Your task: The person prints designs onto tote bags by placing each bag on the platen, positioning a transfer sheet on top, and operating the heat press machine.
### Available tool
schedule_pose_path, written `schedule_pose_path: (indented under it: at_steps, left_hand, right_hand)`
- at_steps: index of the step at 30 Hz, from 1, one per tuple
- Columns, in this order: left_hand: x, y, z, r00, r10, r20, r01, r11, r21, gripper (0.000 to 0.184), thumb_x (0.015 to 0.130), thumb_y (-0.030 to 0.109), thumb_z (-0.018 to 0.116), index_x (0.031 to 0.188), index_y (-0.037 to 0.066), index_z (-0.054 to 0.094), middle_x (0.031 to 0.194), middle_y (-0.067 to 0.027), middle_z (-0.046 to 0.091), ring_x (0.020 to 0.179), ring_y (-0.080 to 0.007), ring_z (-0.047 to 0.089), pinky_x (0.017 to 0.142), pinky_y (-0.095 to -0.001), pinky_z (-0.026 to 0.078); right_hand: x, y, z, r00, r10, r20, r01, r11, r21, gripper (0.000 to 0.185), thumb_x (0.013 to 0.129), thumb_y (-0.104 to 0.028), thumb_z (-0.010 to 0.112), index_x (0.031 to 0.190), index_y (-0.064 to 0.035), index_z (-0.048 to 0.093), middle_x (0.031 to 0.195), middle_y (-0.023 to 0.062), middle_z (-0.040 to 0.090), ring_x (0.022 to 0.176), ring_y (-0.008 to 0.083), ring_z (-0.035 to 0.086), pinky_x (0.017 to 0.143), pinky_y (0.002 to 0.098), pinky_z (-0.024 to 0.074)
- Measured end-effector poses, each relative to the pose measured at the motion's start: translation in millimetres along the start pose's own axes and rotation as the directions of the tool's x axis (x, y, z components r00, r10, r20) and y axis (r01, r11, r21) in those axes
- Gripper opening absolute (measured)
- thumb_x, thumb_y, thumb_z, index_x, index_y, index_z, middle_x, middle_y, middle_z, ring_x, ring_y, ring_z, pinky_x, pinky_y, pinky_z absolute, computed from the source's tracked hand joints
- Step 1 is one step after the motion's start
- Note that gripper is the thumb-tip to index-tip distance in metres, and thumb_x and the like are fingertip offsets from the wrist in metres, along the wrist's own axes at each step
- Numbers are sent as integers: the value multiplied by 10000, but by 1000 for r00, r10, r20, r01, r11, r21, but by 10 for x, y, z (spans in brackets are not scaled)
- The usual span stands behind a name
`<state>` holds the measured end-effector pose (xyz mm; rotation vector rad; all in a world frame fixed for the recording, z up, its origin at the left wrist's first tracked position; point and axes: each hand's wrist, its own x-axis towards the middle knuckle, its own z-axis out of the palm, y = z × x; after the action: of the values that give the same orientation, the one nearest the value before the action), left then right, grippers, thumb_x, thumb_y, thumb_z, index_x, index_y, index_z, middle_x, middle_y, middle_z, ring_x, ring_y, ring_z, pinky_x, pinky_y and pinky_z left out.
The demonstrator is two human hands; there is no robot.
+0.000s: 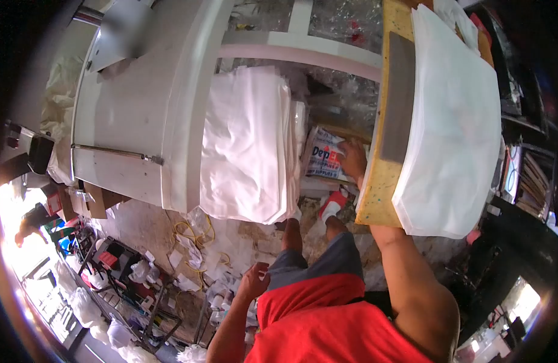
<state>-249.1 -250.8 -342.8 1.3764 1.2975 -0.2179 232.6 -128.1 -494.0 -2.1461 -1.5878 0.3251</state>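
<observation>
My right arm passes under the yellow board [375, 193], and my right hand [352, 160] rests its fingers, spread, on the edge of a white printed packet [324, 154] with blue and red lettering. The packet lies on a low shelf beneath the frame. My left hand [253, 281] hangs by my left thigh, fingers loosely bent and apart, with nothing visible in it. A thick stack of white plastic sheets or bags [245, 145] hangs to the left of the packet. Another white stack [451, 133] lies on top of the yellow board.
A grey-white machine body [127, 115] with a metal rod stands on the left. A pale crossbar [303, 51] spans the frame. Yellow cord [185, 233] and scraps litter the floor. A cluttered cart [127, 266] stands lower left, and dark shelving [527, 163] is at right.
</observation>
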Motion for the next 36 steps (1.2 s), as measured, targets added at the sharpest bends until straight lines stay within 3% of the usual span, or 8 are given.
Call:
schedule_pose_path:
  at_steps: [13, 18, 24, 26, 29, 30, 32, 36]
  left_hand:
    - [159, 494, 301, 999, 24, 27, -24, 1000, -2, 361, 837, 132, 714, 1173, 26, 638, 1131, -186, 685, 1017, -327, 692, 898, -430, 554]
    - [244, 1200, 355, 826, 430, -365, -360, 900, 245, 633, 821, 175, 769, 1390, 59, 517, 1307, -227, 607, 1265, -383, 564, 1066, -452, 452]
    - [-13, 2664, 136, 929, 327, 173, -348, 931, 113, 531, 833, 289, 814, 1248, 33, 604, 1049, -177, 681, 950, -280, 658, 847, -395, 535]
    - [59, 2875, 125, 917, 266, 296, -339, 912, 232, 312, 882, 281, 793, 987, 11, 677, 791, -68, 664, 747, -104, 565, 699, -300, 502]
    - [342, 3477, 104, 882, 469, 49, -469, 883, -22, 253, 888, 257, 746, 924, 18, 672, 702, -116, 662, 689, -178, 661, 621, -383, 510]
    - [241, 4042, -14, 891, 453, -36, -437, 877, 199, 233, 904, 225, 731, 932, -2, 687, 721, -108, 682, 707, -146, 669, 637, -350, 531]
    - [725, 4357, 26, 816, 559, -143, -574, 813, -100, 215, 932, 132, 685, 1034, -57, 673, 843, -109, 737, 753, -143, 701, 667, -298, 559]
    - [1152, 5177, 119, 779, 546, -308, -586, 809, -49, 302, 931, 64, 655, 1187, -92, 616, 976, -157, 740, 798, -191, 729, 706, -300, 616]
  right_hand:
    - [-210, 272, -244, 867, 163, 470, -171, 985, -27, 331, 916, -220, 659, 1190, -52, 580, 1205, 191, 589, 1188, 379, 555, 982, 518, 461]
    - [-1527, -573, -724, 828, 48, 558, -118, 989, 90, 273, 940, -236, 602, 1167, -85, 599, 1185, 200, 599, 1123, 371, 601, 915, 536, 483]
    - [-1640, -1039, -2919, 709, -114, 696, -275, 864, 422, 196, 862, -133, 714, 1044, -77, 668, 1086, 107, 693, 961, 308, 687, 812, 414, 547]
    - [-1444, -1080, -3682, 779, -53, 624, -308, 835, 456, 231, 855, -126, 735, 1067, -69, 665, 1077, 90, 704, 938, 276, 695, 799, 397, 550]
    - [-1114, -670, -4500, 768, 98, 633, -406, 838, 364, 373, 864, -130, 762, 1202, -47, 627, 1032, 75, 722, 901, 175, 693, 764, 357, 552]
    - [-1031, -477, -4673, 832, 161, 531, -426, 798, 426, 452, 862, -139, 771, 1269, -57, 593, 972, 91, 721, 849, 184, 696, 763, 366, 556]
    - [-799, -103, -4807, 916, 331, 225, -400, 749, 529, 522, 856, -132, 778, 1323, -55, 559, 910, 101, 716, 786, 194, 692, 744, 375, 557]
    - [-402, 251, -4738, 752, 503, -427, -233, 807, 542, 438, 838, -89, 760, 1229, -28, 572, 960, 115, 682, 848, 246, 671, 772, 393, 540]
